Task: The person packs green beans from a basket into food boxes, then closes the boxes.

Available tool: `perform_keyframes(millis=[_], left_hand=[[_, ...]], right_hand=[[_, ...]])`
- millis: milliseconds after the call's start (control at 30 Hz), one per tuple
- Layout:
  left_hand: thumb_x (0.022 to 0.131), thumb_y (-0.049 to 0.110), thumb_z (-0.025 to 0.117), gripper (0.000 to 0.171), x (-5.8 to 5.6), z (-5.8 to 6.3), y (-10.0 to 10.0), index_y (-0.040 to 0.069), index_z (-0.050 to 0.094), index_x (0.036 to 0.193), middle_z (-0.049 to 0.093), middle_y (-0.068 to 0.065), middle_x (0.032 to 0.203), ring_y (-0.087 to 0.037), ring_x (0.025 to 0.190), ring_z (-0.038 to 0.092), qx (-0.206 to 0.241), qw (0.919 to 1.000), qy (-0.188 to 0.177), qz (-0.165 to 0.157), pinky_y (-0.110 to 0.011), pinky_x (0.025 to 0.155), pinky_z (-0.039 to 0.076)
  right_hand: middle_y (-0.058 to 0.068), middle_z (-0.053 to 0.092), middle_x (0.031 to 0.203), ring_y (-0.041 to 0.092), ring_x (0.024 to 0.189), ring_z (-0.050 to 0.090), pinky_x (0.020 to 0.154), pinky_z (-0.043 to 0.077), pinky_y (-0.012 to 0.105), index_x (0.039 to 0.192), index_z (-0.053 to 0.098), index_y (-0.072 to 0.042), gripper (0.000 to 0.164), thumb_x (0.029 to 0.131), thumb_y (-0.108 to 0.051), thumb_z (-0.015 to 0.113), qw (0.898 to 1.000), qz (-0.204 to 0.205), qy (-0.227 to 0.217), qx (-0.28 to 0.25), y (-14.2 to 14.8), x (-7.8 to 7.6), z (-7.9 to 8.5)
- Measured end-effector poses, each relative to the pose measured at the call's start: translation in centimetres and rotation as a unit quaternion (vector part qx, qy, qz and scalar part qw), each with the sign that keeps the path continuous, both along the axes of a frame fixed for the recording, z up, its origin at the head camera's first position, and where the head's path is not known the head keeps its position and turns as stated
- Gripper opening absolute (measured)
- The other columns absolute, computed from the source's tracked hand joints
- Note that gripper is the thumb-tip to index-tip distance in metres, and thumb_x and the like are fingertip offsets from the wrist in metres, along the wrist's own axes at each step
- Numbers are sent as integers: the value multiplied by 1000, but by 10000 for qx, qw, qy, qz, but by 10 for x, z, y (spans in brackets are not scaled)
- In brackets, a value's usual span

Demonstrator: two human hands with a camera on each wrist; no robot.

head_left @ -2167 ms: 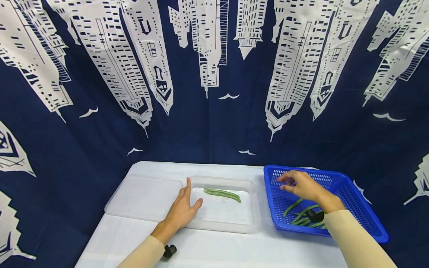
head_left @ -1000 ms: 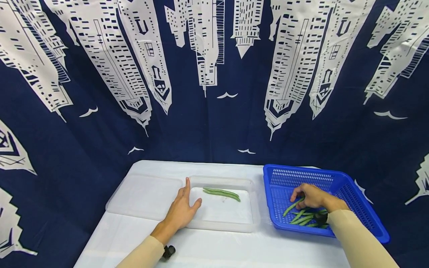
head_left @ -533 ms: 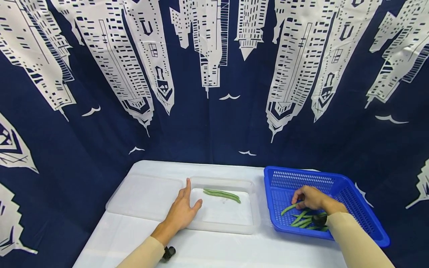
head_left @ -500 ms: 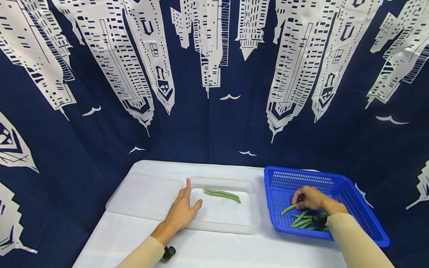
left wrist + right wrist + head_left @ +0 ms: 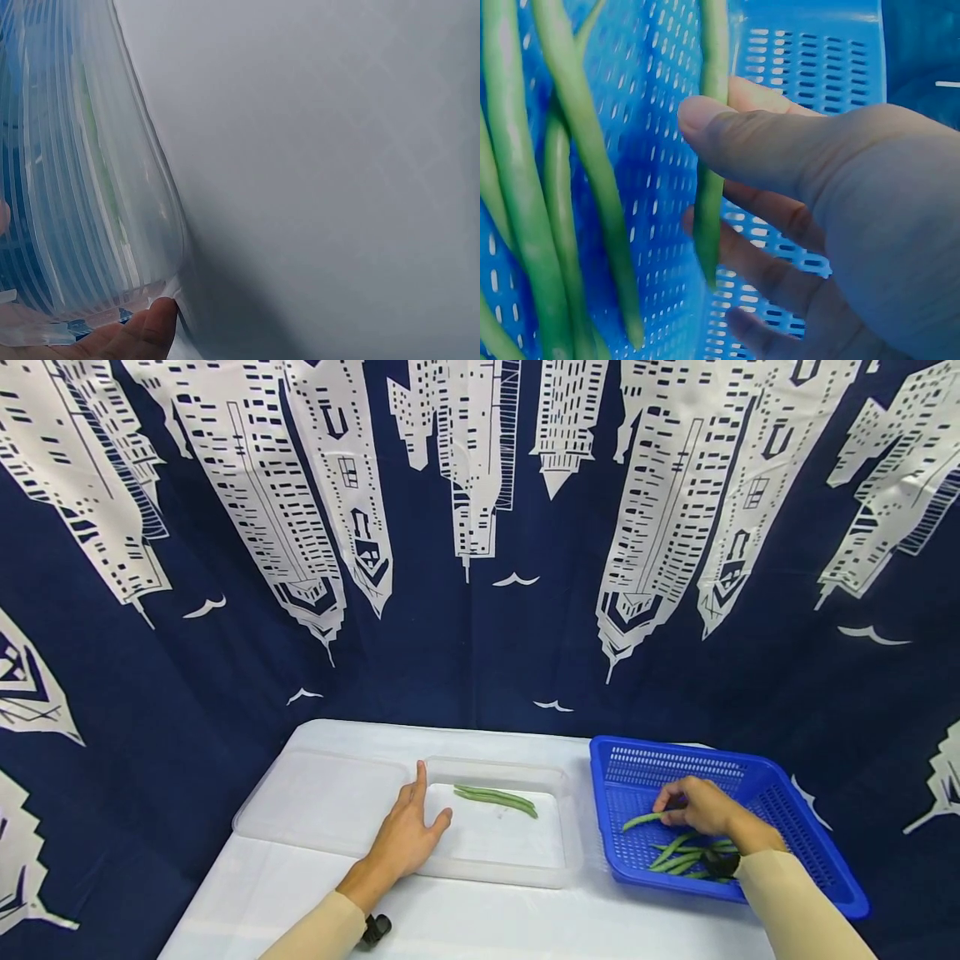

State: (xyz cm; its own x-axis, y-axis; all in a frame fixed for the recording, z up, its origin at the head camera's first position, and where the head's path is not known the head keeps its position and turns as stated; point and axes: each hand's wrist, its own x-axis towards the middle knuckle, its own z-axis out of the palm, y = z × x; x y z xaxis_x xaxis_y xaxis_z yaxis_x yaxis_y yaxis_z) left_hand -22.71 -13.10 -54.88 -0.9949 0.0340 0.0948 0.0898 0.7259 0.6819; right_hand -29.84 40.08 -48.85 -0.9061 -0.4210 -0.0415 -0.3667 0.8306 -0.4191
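Observation:
My right hand [image 5: 699,806] pinches one green bean [image 5: 714,52] between thumb and fingers, inside the blue plastic basket [image 5: 813,860]. Several other green beans [image 5: 517,172] lie on the basket floor beside that hand. In the head view my left hand [image 5: 405,835] rests at the left side of a clear plastic container [image 5: 498,872], fingers extended along its wall. A fingertip [image 5: 160,322] shows at the container's corner in the left wrist view. A few green beans [image 5: 495,799] lie side by side within the container, toward its back.
A flat translucent lid [image 5: 322,802] lies left of the container on the white table [image 5: 450,918]. Behind the table hangs a dark blue cloth [image 5: 420,668] printed with white buildings. The basket stands at the table's right side.
My right hand has lowered into the basket and taken hold of a green bean, which has since shifted slightly left, away from the others. The left hand keeps its place at the container.

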Motion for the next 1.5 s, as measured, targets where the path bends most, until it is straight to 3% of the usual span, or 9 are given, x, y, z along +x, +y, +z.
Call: perform_keyframes(millis=[367, 600, 700, 1033, 1500], left_hand=[[115, 43, 69, 100, 1, 1, 1, 7, 13, 188, 47, -33, 176, -56, 158, 57, 66, 10000, -12, 10, -69, 131, 49], [114, 43, 69, 99, 1, 0, 1, 8, 13, 188, 48, -33, 176, -56, 158, 58, 84, 10000, 14, 20, -69, 130, 50], [114, 43, 69, 99, 1, 0, 0, 9, 13, 188, 48, -32, 176, -55, 158, 59, 79, 10000, 14, 40, -68, 130, 50], [114, 43, 71, 99, 1, -2, 1, 8, 14, 188, 50, -32, 175, -57, 155, 60, 138, 9999, 62, 40, -71, 127, 51], [114, 42, 71, 99, 4, 1, 0, 7, 15, 188, 51, -32, 173, -56, 155, 61, 164, 9998, 100, 22, -69, 128, 51]], right_hand=[[-4, 82, 97, 16, 96, 78, 82, 65, 29, 98, 84, -17, 13, 98, -6, 91, 9978, -386, 450, -302, -10, 11, 12], [3, 84, 103, 27, 100, 81, 88, 71, 51, 104, 85, -13, 6, 103, -7, 87, 9960, -565, 578, -374, -25, 22, 30], [3, 85, 103, 28, 100, 82, 89, 70, 54, 105, 86, -13, 7, 103, -6, 87, 9945, -568, 809, -353, -34, 27, 36], [-4, 87, 102, 15, 91, 77, 76, 62, 32, 106, 89, -20, 12, 102, -9, 89, 9869, -759, 1361, -423, -70, 51, 53], [-7, 87, 101, 17, 94, 84, 78, 69, 43, 102, 88, -24, 20, 98, -6, 93, 9771, -692, 1951, -500, -128, 76, 51]])
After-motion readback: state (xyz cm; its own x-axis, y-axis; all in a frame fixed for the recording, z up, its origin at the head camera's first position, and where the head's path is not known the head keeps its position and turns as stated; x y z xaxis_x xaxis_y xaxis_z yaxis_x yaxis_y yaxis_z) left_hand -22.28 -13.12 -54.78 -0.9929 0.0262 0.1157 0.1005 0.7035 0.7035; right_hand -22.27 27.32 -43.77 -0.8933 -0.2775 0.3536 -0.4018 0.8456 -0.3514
